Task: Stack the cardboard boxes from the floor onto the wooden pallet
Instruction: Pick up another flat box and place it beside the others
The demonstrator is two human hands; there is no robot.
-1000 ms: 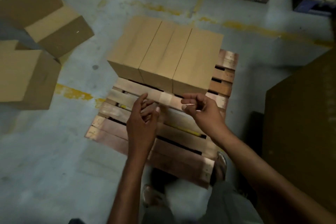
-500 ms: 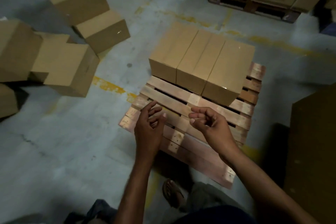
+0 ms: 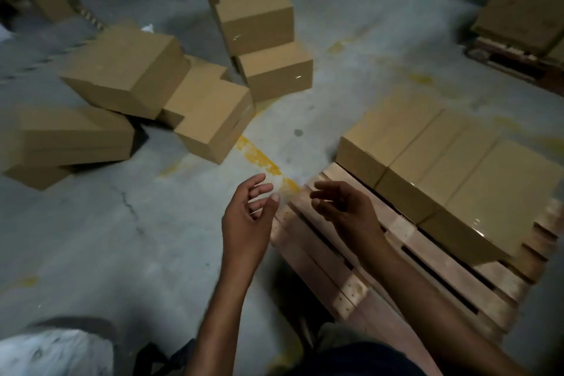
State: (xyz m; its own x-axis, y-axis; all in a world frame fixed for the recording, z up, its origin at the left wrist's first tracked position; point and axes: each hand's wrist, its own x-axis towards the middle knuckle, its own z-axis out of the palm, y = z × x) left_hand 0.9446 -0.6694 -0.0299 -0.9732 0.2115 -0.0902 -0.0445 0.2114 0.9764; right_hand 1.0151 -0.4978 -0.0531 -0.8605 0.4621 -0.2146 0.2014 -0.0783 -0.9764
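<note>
— Cardboard boxes [image 3: 210,122] left of the wooden pallet [image 3: 354,290] have swung into view; a row of three boxes [image 3: 442,168] sits on its far side.
— Left hand [image 3: 244,223] and right hand [image 3: 351,214] hover empty, fingers loose: another fetch likely.

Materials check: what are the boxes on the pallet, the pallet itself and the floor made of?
The boxes on the pallet: brown cardboard, matte; glints on the near edge suggest clear tape. The pallet: bare pale wood, slats with nail dots. The floor: likely concrete, grey, mottled, cracked, with worn yellow paint.
</note>
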